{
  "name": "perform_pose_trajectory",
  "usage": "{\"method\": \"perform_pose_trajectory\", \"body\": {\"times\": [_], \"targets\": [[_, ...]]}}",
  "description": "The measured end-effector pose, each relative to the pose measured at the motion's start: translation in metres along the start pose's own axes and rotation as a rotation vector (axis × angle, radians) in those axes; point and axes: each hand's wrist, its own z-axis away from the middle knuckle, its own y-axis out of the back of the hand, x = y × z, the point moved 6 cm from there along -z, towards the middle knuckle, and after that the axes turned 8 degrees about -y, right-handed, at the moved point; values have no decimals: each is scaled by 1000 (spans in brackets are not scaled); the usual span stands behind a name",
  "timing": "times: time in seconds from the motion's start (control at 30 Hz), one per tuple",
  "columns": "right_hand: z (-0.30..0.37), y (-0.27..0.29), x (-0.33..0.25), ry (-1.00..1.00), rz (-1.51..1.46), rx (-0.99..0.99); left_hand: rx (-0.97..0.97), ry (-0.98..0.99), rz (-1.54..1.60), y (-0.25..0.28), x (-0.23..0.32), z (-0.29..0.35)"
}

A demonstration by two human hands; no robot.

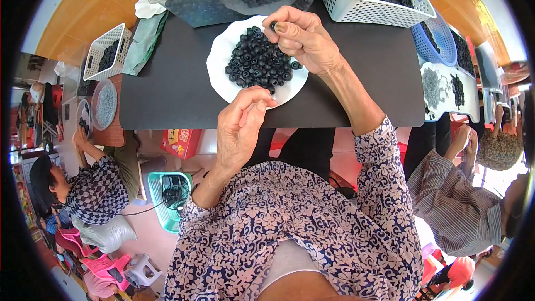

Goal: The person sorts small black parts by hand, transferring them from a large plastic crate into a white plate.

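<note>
A white plate with a wavy rim lies on the dark tabletop, bearing a heap of small black round parts with holes. Over the plate's far right side, my right hand pinches one black part between thumb and forefinger. My left hand is at the plate's near edge, its fingers curled and pressed together. One black part shows right beside its fingertips; whether anything is between them is hidden.
Beyond the plate stand a clear plastic bin and a white perforated basket, both full of black parts. A blue basket is at the right. Co-workers sit on both sides. A green crate with cables stands on the floor.
</note>
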Motion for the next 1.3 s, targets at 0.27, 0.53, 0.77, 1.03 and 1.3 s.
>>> {"method": "perform_pose_trajectory", "body": {"times": [0.27,0.53,0.77,1.03,1.3], "targets": [[-3,-4,1,-12,-24,-2,107,-353,-381,37,15,-17],[-6,9,4,3,-65,-80,-258,-468,-790,16,14,-35],[-6,12,3,18,75,34,-498,-471,-1015,-5,1,-58],[-8,14,2,10,60,-5,-455,-535,-1052,-19,-5,-65],[-3,7,-3,6,307,121,-291,-491,-821,3,5,-73]]}}
